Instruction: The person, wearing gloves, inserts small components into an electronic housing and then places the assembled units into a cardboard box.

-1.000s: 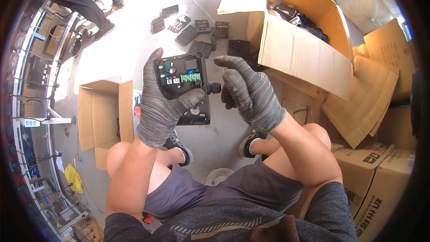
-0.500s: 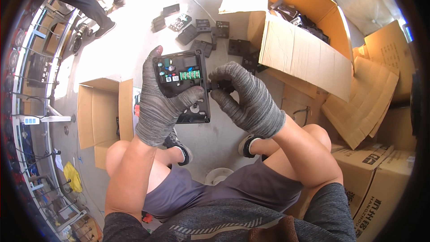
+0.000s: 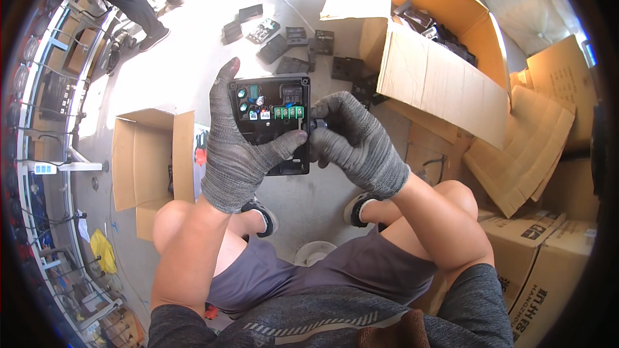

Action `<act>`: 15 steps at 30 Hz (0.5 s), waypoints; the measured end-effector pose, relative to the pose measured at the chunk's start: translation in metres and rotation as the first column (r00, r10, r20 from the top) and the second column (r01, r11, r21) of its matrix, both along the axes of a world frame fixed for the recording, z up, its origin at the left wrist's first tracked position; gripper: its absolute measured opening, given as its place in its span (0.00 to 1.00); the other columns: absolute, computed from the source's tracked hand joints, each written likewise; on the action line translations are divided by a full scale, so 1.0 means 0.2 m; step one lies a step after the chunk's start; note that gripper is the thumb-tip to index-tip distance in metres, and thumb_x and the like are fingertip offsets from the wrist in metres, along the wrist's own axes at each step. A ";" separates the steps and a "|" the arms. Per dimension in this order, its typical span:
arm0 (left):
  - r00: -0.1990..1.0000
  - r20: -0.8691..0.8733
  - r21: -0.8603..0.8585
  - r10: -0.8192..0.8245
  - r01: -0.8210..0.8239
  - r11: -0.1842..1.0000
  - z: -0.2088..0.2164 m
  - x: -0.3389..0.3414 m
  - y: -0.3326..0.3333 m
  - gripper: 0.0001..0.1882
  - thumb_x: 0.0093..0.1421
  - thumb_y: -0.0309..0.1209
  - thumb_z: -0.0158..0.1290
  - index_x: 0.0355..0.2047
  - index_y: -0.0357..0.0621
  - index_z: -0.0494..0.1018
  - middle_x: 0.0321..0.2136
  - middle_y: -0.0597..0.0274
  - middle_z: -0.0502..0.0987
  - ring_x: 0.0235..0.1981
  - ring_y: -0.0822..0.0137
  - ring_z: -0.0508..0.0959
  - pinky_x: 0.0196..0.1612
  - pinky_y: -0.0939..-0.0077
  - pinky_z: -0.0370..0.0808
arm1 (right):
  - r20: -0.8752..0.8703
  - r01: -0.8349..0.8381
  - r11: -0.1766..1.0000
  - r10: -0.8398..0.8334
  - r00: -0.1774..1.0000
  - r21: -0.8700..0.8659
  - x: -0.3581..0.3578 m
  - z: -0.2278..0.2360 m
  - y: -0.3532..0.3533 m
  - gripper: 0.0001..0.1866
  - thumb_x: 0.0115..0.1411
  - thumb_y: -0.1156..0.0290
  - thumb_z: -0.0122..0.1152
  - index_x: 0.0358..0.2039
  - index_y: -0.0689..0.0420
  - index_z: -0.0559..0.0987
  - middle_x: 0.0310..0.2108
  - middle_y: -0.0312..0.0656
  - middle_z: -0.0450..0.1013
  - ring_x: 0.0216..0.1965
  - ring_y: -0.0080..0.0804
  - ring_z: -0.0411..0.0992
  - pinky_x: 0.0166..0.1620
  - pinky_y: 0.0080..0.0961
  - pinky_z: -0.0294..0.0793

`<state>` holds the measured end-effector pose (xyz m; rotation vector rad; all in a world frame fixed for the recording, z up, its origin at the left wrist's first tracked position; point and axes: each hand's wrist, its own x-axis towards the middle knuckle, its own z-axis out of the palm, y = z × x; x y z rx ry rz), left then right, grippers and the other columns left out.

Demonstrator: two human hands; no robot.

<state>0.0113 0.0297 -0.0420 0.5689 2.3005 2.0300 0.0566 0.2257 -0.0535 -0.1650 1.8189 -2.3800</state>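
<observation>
A black plastic electrical box [image 3: 293,166], its inside facing up, is in the grip of my left hand [image 3: 232,161], with the thumb pressed over its right edge. Inside it sits a circuit board with small components and a green terminal block [image 3: 288,112]. My right hand [image 3: 361,145], also in a grey knitted glove, is closed at the box's right wall. Thumb and forefinger pinch a small black round fitting [image 3: 318,125] there, which looks like a cable gland. The fingers cover part of it.
Several black box parts [image 3: 293,66] lie on the floor ahead. A large open carton [image 3: 445,80] of black parts stands at the far right; a smaller open carton [image 3: 143,161] is at left. Cartons [image 3: 522,238] stand at right, a rack [image 3: 84,169] at left. Another person's legs [image 3: 138,3] show far left.
The box and my left hand have shifted a little to the right. My right-hand fingers have turned at the box's side, and more of the black fitting shows between them.
</observation>
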 end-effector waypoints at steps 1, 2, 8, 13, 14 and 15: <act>1.000 -0.001 0.000 0.002 -0.002 1.000 0.01 0.00 0.00 0.61 0.46 0.27 0.75 0.71 0.47 0.43 0.51 0.51 0.70 0.50 0.62 0.78 0.53 0.69 0.80 | -0.001 -0.002 1.000 0.002 1.000 0.000 0.00 0.00 0.01 0.13 0.68 0.71 0.60 0.50 0.57 0.70 0.26 0.33 0.71 0.27 0.19 0.72 0.29 0.20 0.75; 0.999 0.049 0.043 -0.019 0.017 0.999 0.02 0.00 0.00 0.61 0.46 0.27 0.74 0.71 0.47 0.43 0.52 0.51 0.70 0.50 0.63 0.78 0.53 0.69 0.80 | -0.084 -0.001 0.985 0.016 0.996 0.172 -0.01 0.00 0.03 0.15 0.65 0.72 0.63 0.50 0.58 0.71 0.27 0.36 0.73 0.28 0.19 0.73 0.31 0.21 0.76; 0.974 0.205 0.122 -0.095 0.070 0.990 0.01 0.03 0.00 0.59 0.48 0.25 0.73 0.71 0.47 0.42 0.53 0.51 0.71 0.51 0.62 0.78 0.53 0.68 0.80 | -0.368 0.104 0.827 0.131 0.920 0.553 -0.04 0.06 0.09 0.16 0.59 0.70 0.70 0.44 0.62 0.75 0.30 0.43 0.76 0.30 0.22 0.76 0.34 0.24 0.78; 0.989 0.126 0.100 -0.075 0.062 0.993 0.01 0.04 0.01 0.59 0.48 0.24 0.73 0.71 0.47 0.42 0.53 0.50 0.71 0.51 0.61 0.78 0.53 0.67 0.81 | -0.243 0.116 0.857 0.011 0.970 0.503 -0.02 0.09 0.07 0.14 0.58 0.70 0.70 0.41 0.63 0.77 0.25 0.44 0.76 0.26 0.24 0.75 0.32 0.24 0.78; 0.989 0.128 0.100 -0.075 0.062 0.993 0.02 0.04 0.01 0.59 0.48 0.24 0.73 0.71 0.47 0.42 0.53 0.50 0.71 0.51 0.61 0.78 0.53 0.67 0.81 | -0.261 0.134 0.831 0.013 0.965 0.540 -0.02 0.09 0.07 0.14 0.58 0.70 0.69 0.41 0.63 0.78 0.23 0.43 0.75 0.25 0.22 0.74 0.31 0.23 0.77; 0.988 0.140 0.116 -0.060 0.044 0.992 0.02 0.05 0.02 0.59 0.48 0.24 0.73 0.71 0.47 0.43 0.53 0.49 0.71 0.51 0.60 0.78 0.53 0.67 0.81 | -0.279 0.153 0.803 0.017 0.960 0.576 -0.02 0.10 0.07 0.14 0.59 0.69 0.68 0.41 0.63 0.78 0.21 0.43 0.75 0.24 0.20 0.72 0.30 0.23 0.76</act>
